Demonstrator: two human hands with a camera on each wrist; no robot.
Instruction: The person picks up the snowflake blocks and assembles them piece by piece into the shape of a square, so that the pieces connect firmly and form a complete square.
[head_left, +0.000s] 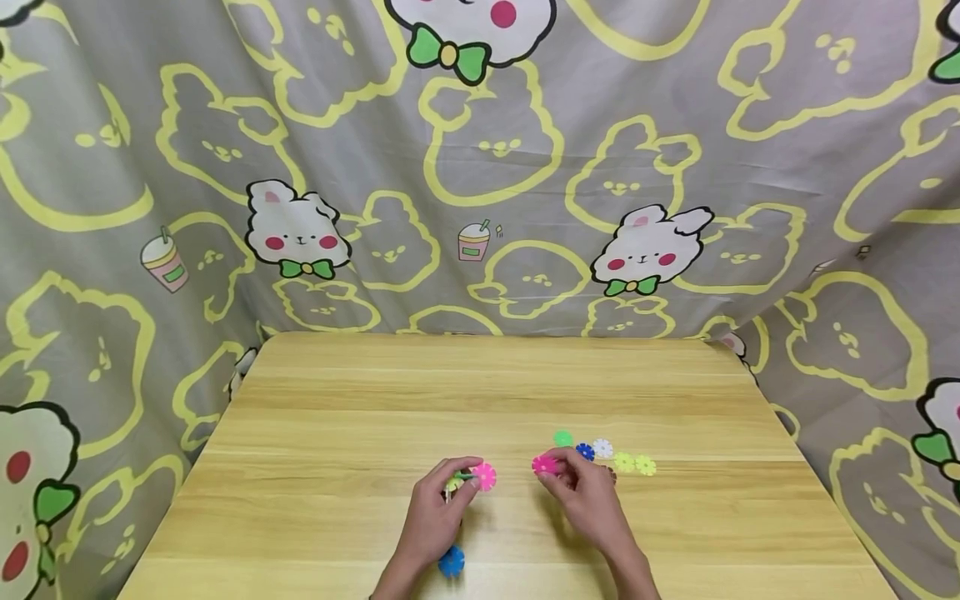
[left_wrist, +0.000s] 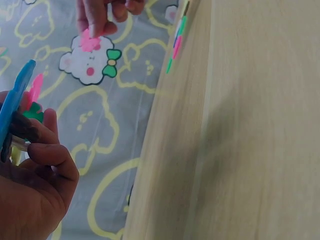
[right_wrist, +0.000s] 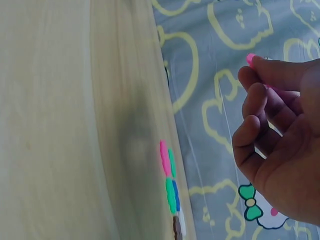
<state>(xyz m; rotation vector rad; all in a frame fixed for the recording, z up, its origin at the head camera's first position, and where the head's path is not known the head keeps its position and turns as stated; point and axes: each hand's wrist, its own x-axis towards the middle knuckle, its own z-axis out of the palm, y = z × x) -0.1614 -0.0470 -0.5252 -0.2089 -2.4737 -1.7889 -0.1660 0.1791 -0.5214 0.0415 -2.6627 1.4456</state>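
Note:
My left hand (head_left: 435,512) grips a small cluster of plastic snowflake discs above the table. A pink disc (head_left: 486,477) and an edge-on green one face the other hand; a yellow piece (head_left: 454,483) is partly covered by fingers. On the cluster's near side is a blue disc (left_wrist: 16,102), large in the left wrist view. The joints between these pieces are mostly hidden. My right hand (head_left: 592,504) pinches a single pink snowflake disc (head_left: 542,464) between thumb and fingertips, its other fingers loosely curled in the right wrist view. A gap separates the two pink discs.
Beyond my right hand, several loose discs lie on the wooden table (head_left: 337,450): green (head_left: 563,437), dark blue (head_left: 585,452), white (head_left: 603,448) and yellow (head_left: 624,462). A brown disc (right_wrist: 177,228) is partly hidden in the head view. Patterned curtain (head_left: 525,167) encloses the table's back and sides.

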